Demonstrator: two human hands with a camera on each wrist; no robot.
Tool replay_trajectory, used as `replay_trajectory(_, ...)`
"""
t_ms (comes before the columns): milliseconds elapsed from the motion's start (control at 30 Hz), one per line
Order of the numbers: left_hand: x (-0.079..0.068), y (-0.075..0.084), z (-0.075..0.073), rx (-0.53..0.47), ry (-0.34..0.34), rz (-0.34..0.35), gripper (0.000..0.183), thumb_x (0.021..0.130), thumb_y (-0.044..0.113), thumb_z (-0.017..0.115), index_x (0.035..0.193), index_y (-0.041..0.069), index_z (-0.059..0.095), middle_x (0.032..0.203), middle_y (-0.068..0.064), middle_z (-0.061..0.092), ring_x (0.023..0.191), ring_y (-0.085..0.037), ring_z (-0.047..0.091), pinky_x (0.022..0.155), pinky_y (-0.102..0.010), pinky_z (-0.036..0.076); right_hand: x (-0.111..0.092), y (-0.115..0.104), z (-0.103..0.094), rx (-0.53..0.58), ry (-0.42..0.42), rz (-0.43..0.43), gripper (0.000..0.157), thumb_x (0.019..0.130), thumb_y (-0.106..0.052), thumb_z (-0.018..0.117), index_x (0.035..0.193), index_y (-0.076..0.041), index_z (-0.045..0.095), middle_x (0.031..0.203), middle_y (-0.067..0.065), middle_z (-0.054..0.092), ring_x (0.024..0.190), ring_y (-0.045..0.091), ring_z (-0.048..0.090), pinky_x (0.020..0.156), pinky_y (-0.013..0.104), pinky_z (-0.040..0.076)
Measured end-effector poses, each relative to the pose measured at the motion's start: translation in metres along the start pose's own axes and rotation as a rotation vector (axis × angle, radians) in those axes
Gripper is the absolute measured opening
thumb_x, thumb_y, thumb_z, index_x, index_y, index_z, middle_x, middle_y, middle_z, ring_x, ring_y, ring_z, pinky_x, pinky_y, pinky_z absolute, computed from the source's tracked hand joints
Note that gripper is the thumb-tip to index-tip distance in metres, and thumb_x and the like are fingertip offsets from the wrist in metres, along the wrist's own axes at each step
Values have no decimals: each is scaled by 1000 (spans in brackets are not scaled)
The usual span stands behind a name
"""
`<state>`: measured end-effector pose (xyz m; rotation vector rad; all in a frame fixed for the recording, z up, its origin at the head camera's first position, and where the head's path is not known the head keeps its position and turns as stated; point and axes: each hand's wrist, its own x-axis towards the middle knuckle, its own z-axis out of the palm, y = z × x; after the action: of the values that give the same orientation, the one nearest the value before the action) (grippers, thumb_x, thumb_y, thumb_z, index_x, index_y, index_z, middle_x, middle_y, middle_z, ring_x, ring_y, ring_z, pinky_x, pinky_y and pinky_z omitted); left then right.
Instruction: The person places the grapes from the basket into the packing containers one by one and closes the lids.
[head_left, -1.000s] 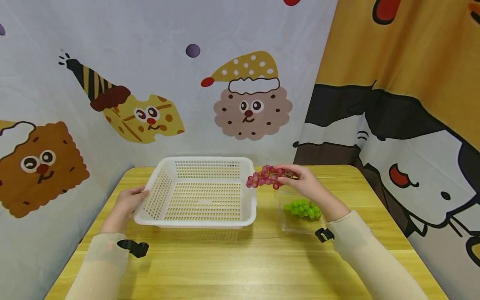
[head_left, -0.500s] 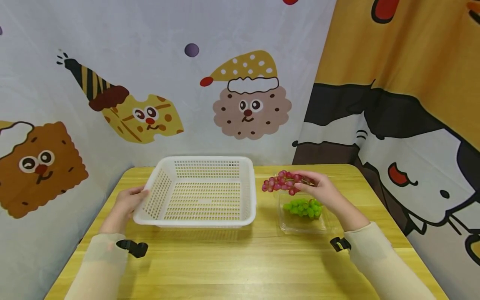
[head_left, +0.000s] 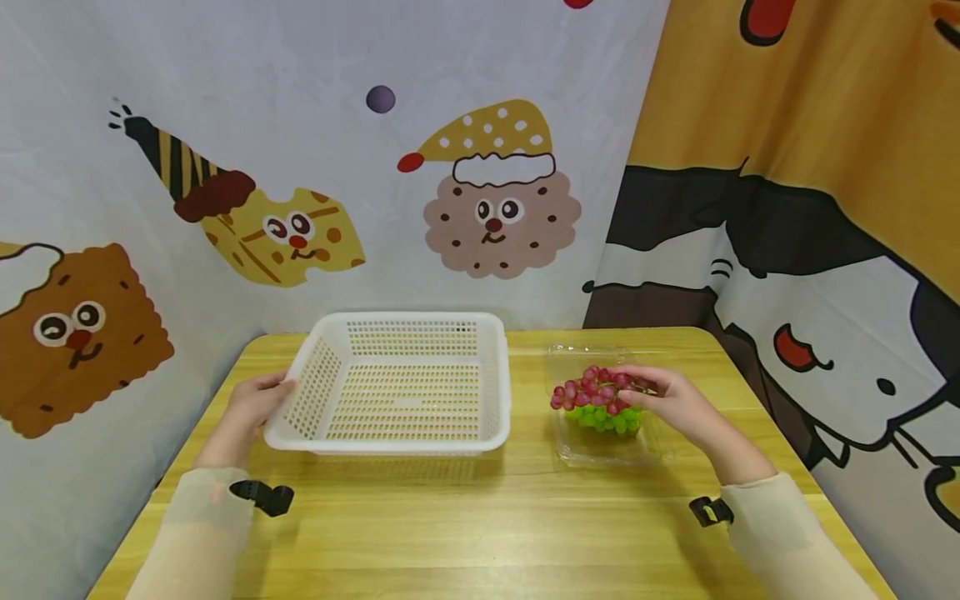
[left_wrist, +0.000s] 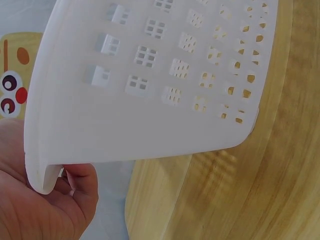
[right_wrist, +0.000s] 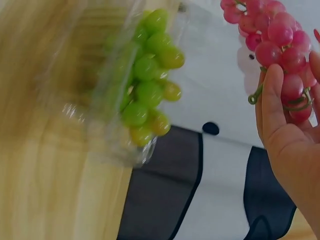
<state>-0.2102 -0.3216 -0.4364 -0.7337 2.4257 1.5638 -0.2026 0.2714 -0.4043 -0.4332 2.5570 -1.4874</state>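
My left hand grips the left rim of a white perforated plastic basket; in the left wrist view its fingers curl under the rim. Nothing lies inside the basket. In my right hand is a bunch of red grapes, pinched at its stem end and held above a clear plastic container. A bunch of green grapes lies in that container, partly covered by the red ones in the head view. The right wrist view shows the red bunch apart from the green bunch.
Everything stands on a wooden table. The container's clear lid appears folded back behind it. A printed curtain hangs right behind the table's far edge, and another curtain hangs along the right side.
My right hand has carried the red grapes from beside the basket's right rim rightward and down, over the green grapes. My left hand and the basket have stayed put.
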Motion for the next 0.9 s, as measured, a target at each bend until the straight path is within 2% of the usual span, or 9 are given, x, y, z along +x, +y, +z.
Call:
replay_trajectory(167,2,0,1,-10,6,3,60,97,37,50,147,8,35,138,-23,46,90,-17,63,68,-32,55,-7,12,-5,10,-22,-21,41,94,-23,60,130,-4,56,131,22,54,98,-1,59,81,22,52)
replay_trajectory(500,0,-2,1,-6,-3,21,60,97,38,50,147,8,34,137,-23,47,93,-19,62,69,-32,55,-17,25,-7,-3,-38,21,42,93,-24,61,130,-4,57,132,21,53,100,-2,55,81,20,50)
replay_trajectory(900,0,-2,1,-12,-5,20,59,98,38,49,147,9,33,139,-23,45,95,-19,62,68,-30,54,-14,38,-1,45,-65,-18,40,93,-20,61,128,-2,58,132,24,52,101,-1,56,79,22,51)
